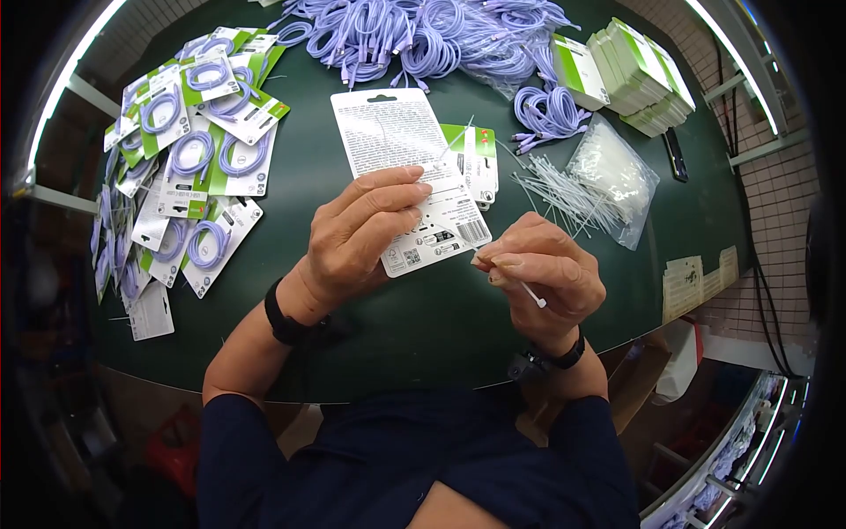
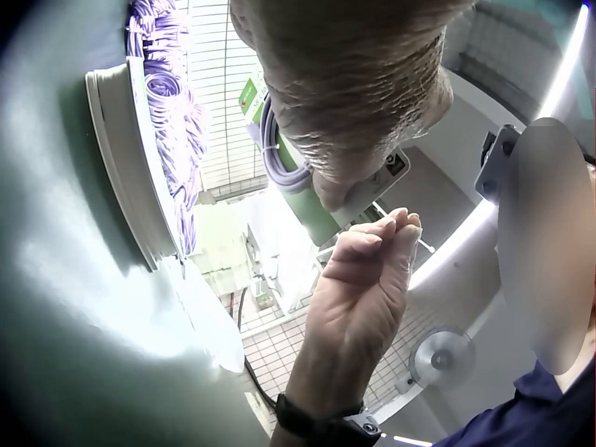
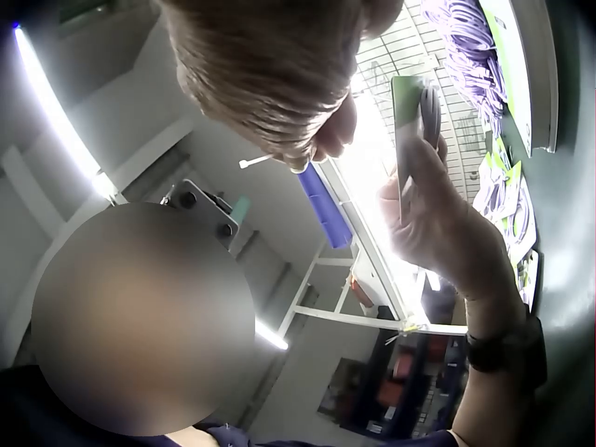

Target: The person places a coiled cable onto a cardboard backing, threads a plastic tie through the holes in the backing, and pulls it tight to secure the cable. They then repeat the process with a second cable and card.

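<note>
My left hand [image 1: 366, 225] grips a white packaging card [image 1: 388, 132], its printed back facing up toward the head view. On the card's other face, a coiled lilac cable [image 2: 272, 154] shows in the left wrist view. My right hand [image 1: 546, 273], close to the card's lower right corner, pinches a thin white cable tie [image 1: 531, 292] between thumb and fingers. The tie's small head sticks out below the fingertips. Another thin white strand [image 1: 457, 139] stands out at the card's upper right edge. Beneath the held card lie green-and-white cards [image 1: 483, 163], partly hidden.
Carded lilac cables [image 1: 192, 154] are heaped at the left. Bundled loose cables [image 1: 379, 40] lie along the back. Stacked cards [image 1: 630, 66] stand at the back right. Loose cable ties [image 1: 564, 196] spread beside a clear bag [image 1: 614, 172] of white pieces.
</note>
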### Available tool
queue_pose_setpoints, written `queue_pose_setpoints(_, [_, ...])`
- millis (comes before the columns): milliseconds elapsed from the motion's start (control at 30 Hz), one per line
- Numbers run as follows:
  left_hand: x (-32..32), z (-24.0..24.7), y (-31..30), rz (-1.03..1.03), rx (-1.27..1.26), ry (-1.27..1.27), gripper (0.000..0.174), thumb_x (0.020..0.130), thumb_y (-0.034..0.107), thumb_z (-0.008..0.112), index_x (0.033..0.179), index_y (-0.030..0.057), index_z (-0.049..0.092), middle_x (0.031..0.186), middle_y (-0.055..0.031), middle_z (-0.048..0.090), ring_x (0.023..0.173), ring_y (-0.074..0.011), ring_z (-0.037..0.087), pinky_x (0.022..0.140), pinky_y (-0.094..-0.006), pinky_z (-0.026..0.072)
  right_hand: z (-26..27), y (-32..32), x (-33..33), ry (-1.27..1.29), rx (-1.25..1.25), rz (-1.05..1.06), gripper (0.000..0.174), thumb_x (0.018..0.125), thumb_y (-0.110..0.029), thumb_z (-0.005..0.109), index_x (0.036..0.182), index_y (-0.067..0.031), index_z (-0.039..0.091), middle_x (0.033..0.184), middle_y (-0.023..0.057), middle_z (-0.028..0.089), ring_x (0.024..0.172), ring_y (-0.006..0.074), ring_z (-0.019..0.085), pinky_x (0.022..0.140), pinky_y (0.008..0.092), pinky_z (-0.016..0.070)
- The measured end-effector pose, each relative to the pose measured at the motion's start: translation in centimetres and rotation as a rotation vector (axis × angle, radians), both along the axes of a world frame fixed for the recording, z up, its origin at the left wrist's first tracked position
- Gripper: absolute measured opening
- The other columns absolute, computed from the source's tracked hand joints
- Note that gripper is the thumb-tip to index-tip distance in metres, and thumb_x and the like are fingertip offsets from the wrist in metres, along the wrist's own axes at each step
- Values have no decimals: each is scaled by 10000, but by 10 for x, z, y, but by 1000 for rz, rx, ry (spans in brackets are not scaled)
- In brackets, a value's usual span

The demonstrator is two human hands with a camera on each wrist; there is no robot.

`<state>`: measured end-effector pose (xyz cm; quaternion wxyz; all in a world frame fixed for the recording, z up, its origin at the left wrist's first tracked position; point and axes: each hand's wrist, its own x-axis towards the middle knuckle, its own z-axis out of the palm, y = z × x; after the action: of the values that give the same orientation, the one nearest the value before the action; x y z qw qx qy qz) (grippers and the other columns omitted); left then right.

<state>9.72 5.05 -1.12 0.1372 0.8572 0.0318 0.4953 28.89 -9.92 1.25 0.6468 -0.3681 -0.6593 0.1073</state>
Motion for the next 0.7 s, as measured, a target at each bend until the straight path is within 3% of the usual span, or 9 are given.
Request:
queue_pose_setpoints(67, [0,-1,0,6,0,0,246,786,32,878,917,3,672,1096,-155,789,1114,-358,777,889,-405,659,-1,1,1,-2,-8,4,320,835,121,846,1106,-32,774,1016,187,795,841,239,766,680,327,575])
queue_pose_setpoints(167, [0,-1,1,11,4,-1,245,788,39,880,908,3,670,1092,-155,789,1111,-359,777,885,-405,659,-3,3,5,-101,24,-17,272,920,52,812,1164,-37,728,993,170,780,810,221,742,685,330,551])
queue_pose_setpoints(700, [0,-1,-1,7,-7,-4,248,798,67,883,909,9,670,1071,-147,787,1094,-358,780,865,-399,661,-6,2,4,-80,-27,-6,287,888,71,834,1143,-18,736,1006,182,789,827,230,757,690,323,554])
